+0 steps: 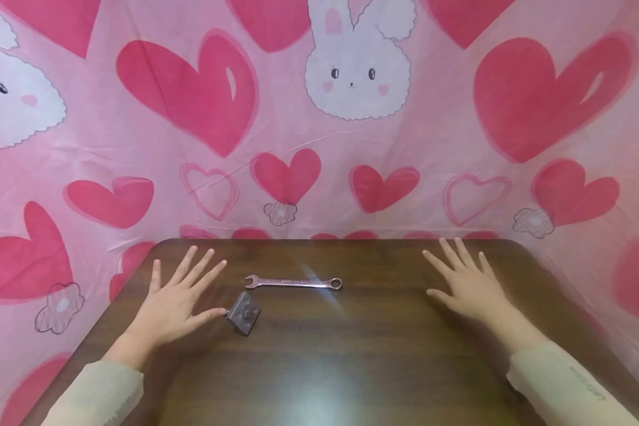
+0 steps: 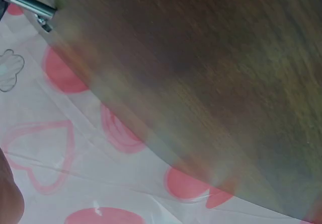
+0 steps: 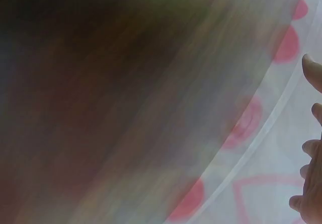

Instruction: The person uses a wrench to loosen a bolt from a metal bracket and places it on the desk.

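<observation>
On the dark brown table lies a silver combination wrench (image 1: 294, 283), its open jaw toward the left and its ring end toward the right. Closer to me sits a dark grey square metal piece (image 1: 244, 313), tilted, with a few round marks or holes on its face. My left hand (image 1: 173, 305) is spread with straight fingers; its thumb tip appears right beside the metal piece, though I cannot tell whether they touch. Well to the right of the wrench, my right hand (image 1: 471, 287) is also spread and holds nothing. In the left wrist view a shiny metal rod (image 2: 31, 5) shows at the upper left corner.
The wooden table (image 1: 319, 367) has rounded far corners and a glossy patch of reflected light. Behind its far edge hangs a pink cloth (image 1: 319, 136) printed with hearts and white rabbits, which also spreads past both sides.
</observation>
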Demonstrator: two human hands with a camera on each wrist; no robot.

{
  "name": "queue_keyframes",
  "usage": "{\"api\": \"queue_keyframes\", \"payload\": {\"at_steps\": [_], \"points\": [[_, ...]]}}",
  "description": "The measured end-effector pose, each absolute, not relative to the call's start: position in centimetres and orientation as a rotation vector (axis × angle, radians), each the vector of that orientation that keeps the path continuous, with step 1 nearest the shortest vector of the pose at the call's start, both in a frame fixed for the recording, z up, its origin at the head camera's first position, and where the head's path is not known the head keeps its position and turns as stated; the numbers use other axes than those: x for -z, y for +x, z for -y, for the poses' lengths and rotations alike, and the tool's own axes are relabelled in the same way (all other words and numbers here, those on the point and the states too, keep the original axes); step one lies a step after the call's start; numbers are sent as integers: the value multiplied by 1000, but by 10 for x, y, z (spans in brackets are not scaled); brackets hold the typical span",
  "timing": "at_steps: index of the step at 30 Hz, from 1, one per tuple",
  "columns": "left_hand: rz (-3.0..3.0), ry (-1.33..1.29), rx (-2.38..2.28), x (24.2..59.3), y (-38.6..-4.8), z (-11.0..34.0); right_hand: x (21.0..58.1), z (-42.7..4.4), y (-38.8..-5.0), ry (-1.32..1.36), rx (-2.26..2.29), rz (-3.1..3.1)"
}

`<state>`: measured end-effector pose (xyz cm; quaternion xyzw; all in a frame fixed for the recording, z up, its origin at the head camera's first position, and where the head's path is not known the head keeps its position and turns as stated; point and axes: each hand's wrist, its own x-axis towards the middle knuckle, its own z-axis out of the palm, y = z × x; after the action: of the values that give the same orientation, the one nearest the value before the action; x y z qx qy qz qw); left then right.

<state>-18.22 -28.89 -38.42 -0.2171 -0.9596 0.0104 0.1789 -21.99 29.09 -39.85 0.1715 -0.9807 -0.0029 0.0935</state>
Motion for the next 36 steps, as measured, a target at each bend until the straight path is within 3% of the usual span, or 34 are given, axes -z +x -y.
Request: {"api": "queue_keyframes", "payload": {"at_steps": [21, 36], "points": [[2710, -875, 95, 395, -182, 261, 404, -161, -254, 890, -210, 2874], [2735, -947, 163, 403, -192, 259, 407, -96, -272, 1105, -388, 2923]]}}
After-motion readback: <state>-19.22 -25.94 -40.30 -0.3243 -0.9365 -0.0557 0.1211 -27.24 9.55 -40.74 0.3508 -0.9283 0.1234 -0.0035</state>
